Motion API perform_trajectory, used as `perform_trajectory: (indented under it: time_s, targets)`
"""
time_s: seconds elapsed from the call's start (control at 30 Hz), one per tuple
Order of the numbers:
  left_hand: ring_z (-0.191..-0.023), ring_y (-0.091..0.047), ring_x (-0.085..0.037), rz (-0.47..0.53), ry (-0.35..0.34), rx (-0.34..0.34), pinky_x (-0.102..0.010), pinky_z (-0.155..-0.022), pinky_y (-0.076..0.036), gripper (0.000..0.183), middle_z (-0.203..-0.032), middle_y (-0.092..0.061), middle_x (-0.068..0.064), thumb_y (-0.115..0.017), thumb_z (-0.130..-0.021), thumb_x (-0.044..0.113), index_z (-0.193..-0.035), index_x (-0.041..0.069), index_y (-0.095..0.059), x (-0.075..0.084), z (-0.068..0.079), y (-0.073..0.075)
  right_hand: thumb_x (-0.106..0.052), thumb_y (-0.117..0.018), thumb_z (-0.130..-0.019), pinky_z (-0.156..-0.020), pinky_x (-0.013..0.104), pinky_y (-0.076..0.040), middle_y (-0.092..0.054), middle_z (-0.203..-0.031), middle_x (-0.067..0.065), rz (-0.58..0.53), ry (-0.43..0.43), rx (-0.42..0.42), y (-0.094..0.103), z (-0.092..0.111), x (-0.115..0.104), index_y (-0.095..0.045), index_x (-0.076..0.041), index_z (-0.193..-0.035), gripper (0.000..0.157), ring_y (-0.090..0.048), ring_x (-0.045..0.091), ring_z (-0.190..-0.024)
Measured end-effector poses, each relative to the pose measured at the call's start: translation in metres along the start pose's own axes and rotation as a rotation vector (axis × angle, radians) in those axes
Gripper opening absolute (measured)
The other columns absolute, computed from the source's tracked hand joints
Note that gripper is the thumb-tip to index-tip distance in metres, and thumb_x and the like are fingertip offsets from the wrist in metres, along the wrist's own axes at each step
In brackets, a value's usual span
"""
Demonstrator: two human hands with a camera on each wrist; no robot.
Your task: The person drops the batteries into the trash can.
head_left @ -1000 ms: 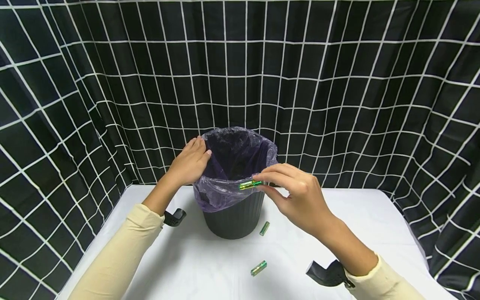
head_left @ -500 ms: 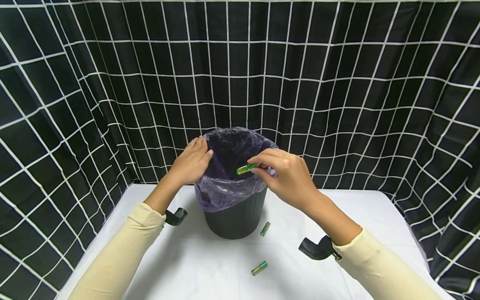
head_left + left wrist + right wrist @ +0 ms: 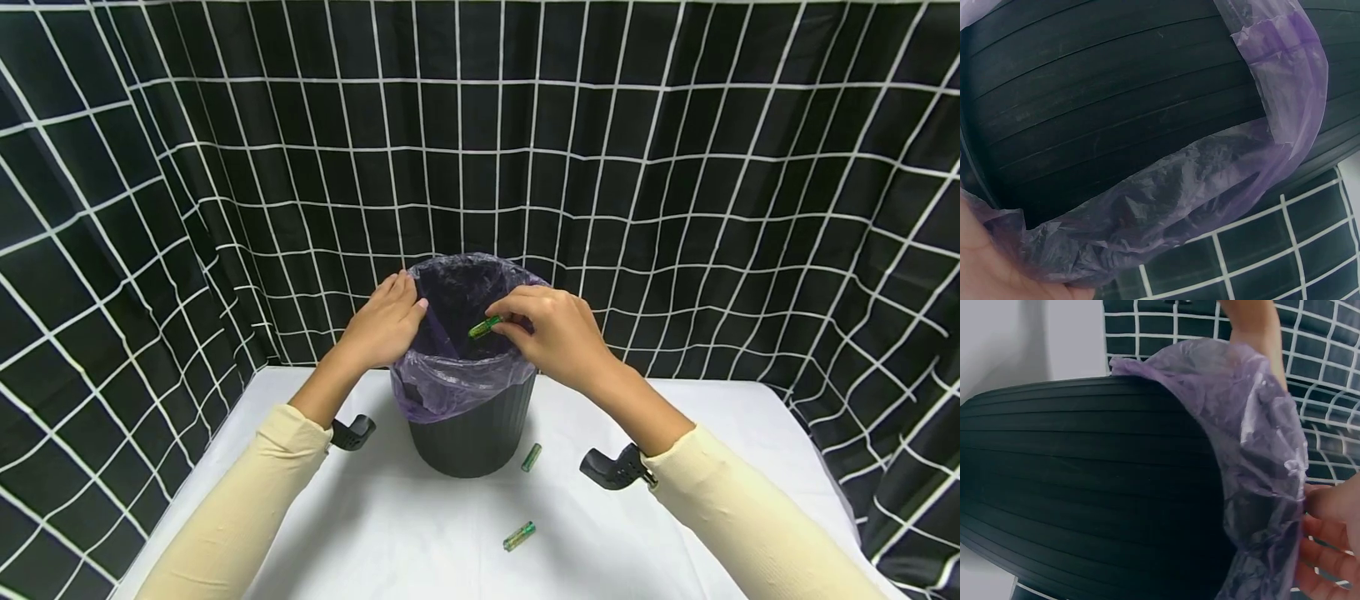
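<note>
A dark ribbed trash can (image 3: 468, 442) stands upright on the white table, lined with a translucent purple trash bag (image 3: 453, 387) folded over its rim. My left hand (image 3: 381, 323) holds the left side of the lined rim, its thumb at the opening. In the left wrist view, part of that hand (image 3: 997, 262) touches the bag. My right hand (image 3: 551, 329) pinches a green battery (image 3: 483, 327) between thumb and fingertips, over the can's opening. The right wrist view shows the right hand's fingers (image 3: 1329, 550) beside the bag's edge; the battery is hidden there.
Two more green batteries lie on the table (image 3: 420, 533): one battery (image 3: 531, 457) near the can's base, another battery (image 3: 519, 536) closer to the front. A black curtain (image 3: 675, 167) with white grid lines surrounds the table at the back and sides.
My right hand has carried the battery up and leftward from the can's front rim to above its opening. The left hand has stayed on the rim, and the two table batteries lie unmoved.
</note>
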State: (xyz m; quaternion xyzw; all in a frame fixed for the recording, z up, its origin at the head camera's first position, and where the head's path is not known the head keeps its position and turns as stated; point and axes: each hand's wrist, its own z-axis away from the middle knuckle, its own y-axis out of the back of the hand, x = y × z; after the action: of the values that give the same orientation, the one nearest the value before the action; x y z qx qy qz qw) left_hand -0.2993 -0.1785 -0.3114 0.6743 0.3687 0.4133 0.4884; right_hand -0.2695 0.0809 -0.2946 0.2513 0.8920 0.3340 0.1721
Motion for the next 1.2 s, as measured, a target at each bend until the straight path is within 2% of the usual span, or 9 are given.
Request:
perform_trajectory:
  time_s: [0.2,0.53,0.8,1.2]
  targets:
    - [-0.155,-0.007,-0.034,-0.012,-0.002,0.014,-0.039,-0.127,-0.002,0.06,-0.164,-0.014,-0.027,-0.022,-0.111,0.027,-0.154,-0.015,-0.019,0.001,0.001,0.003,-0.006,-0.083,-0.084,-0.058,0.03,-0.049,-0.071,-0.08,-0.004,0.015,-0.007,-0.017,-0.009,-0.005,0.006,-0.08,-0.011,-0.097,0.014,-0.059,0.011,-0.069]
    - [-0.156,-0.006,-0.033,0.017,-0.002,0.013,-0.038,-0.127,-0.003,0.061,-0.165,-0.013,-0.027,-0.022,-0.11,0.029,-0.154,-0.014,-0.019,0.002,0.0,0.001,-0.012,-0.079,-0.089,-0.065,0.035,-0.054,-0.076,-0.09,0.0,0.022,-0.053,-0.016,-0.014,0.002,0.014,-0.08,-0.01,-0.099,0.01,-0.068,0.018,-0.079]
    - [-0.156,-0.006,-0.033,0.02,0.004,0.018,-0.038,-0.127,-0.003,0.061,-0.165,-0.014,-0.027,-0.023,-0.11,0.029,-0.154,-0.014,-0.019,0.003,0.0,0.004,-0.011,-0.08,-0.088,-0.059,0.031,-0.051,-0.075,-0.09,-0.003,0.03,0.005,0.066,0.002,0.01,0.004,-0.081,-0.012,-0.095,0.007,-0.065,0.012,-0.079]
    - [-0.156,-0.006,-0.034,0.025,0.012,0.005,-0.039,-0.127,-0.003,0.062,-0.165,-0.013,-0.026,-0.022,-0.11,0.029,-0.155,-0.014,-0.018,0.001,0.001,0.002,-0.01,-0.081,-0.087,-0.063,0.03,-0.056,-0.074,-0.091,-0.003,0.019,0.095,0.096,0.006,0.032,-0.013,-0.08,-0.01,-0.093,0.006,-0.068,0.013,-0.084]
